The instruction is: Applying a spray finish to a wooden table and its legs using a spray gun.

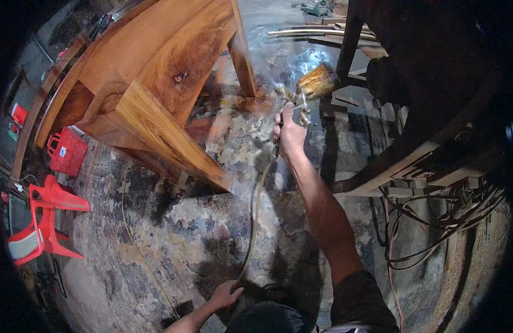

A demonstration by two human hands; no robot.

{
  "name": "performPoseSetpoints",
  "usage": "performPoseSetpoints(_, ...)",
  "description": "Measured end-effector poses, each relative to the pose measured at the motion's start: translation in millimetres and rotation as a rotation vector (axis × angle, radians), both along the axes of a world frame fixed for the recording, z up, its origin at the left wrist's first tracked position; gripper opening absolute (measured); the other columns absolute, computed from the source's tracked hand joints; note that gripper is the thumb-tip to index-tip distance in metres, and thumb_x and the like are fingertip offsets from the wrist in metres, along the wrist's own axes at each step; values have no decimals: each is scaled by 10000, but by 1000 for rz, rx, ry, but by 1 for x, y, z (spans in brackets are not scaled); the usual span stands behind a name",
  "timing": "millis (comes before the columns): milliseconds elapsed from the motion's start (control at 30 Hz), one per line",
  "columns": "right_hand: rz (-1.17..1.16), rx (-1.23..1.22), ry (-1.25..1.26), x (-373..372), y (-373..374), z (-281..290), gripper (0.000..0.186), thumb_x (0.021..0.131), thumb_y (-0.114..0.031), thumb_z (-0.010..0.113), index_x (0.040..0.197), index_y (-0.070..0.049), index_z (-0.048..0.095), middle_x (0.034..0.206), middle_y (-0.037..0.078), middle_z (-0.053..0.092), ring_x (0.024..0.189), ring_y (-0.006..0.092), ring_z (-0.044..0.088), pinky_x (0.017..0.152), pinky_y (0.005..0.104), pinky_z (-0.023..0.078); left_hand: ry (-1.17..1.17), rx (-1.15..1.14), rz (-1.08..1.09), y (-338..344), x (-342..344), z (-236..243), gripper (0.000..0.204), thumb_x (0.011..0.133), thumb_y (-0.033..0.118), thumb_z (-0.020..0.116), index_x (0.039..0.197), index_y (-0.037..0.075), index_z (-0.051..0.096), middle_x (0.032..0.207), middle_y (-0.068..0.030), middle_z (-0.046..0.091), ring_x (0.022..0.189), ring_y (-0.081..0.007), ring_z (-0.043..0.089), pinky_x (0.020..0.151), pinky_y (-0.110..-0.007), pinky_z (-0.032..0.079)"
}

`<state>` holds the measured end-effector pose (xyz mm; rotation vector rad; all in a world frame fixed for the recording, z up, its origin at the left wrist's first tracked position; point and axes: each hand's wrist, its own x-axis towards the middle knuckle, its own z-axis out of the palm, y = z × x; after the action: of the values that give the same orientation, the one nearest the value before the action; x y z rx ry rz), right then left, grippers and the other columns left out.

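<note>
My right hand (pixel 291 134) grips a metal spray gun (pixel 302 105) with an amber-streaked cup (pixel 317 80) on top, held out in the middle of the view. Pale mist hangs around its nozzle, beside a glossy orange-brown wooden piece of furniture (pixel 173 66) whose near leg angles toward me. A thin hose (pixel 257 202) runs down from the gun to my left hand (pixel 226 295), low in the view, whose fingers are closed on it.
At left are a red plastic chair (pixel 40 216), a red basket (pixel 68 152) and leaning boards (pixel 48 94). A dark wooden frame (pixel 395 161) fills the right, with coiled cables (pixel 434 227) beneath. Loose planks (pixel 323 32) lie at the back on the mottled floor (pixel 190 233).
</note>
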<state>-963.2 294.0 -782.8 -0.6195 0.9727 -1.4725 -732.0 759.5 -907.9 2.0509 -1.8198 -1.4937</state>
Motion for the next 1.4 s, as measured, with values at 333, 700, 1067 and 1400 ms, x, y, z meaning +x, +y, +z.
performPoseSetpoints(333, -119, -127, 182, -7, 46, -78, 202, 960, -210, 697, 986, -11, 717, 777, -15, 657, 628, 76, 579, 576, 251, 475, 55, -51, -120, 14, 1, 2, 375, 957, 341, 608, 1123, 6, 637, 1065, -223, 653, 1017, -424, 629, 873, -487, 505)
performPoseSetpoints(700, -351, -261, 356, 2, -19, -48, 483, 969, -528, 601, 804, -80, 672, 666, -62, 493, 558, 63, 433, 516, 270, 336, 73, -293, 63, -30, -13, 39, 242, 958, 234, 614, 1055, 14, 640, 954, -219, 662, 918, -433, 643, 767, -480, 515)
performPoseSetpoints(1067, 495, -381, 125, -90, 147, -69, 381, 946, -345, 649, 1151, -25, 626, 805, 1, 610, 724, 109, 587, 613, 301, 484, -175, -169, -315, 4, 77, 32, 298, 958, 325, 582, 997, 34, 635, 990, -206, 649, 946, -424, 631, 792, -502, 518)
performPoseSetpoints(1400, 382, -187, 445, -130, 181, -35, 544, 914, -526, 658, 1161, -44, 606, 919, 22, 658, 783, 135, 604, 668, 309, 481, -7, -117, -422, -2, 61, 5, 418, 962, 425, 599, 1022, 13, 627, 1010, -194, 630, 965, -401, 619, 819, -482, 513)
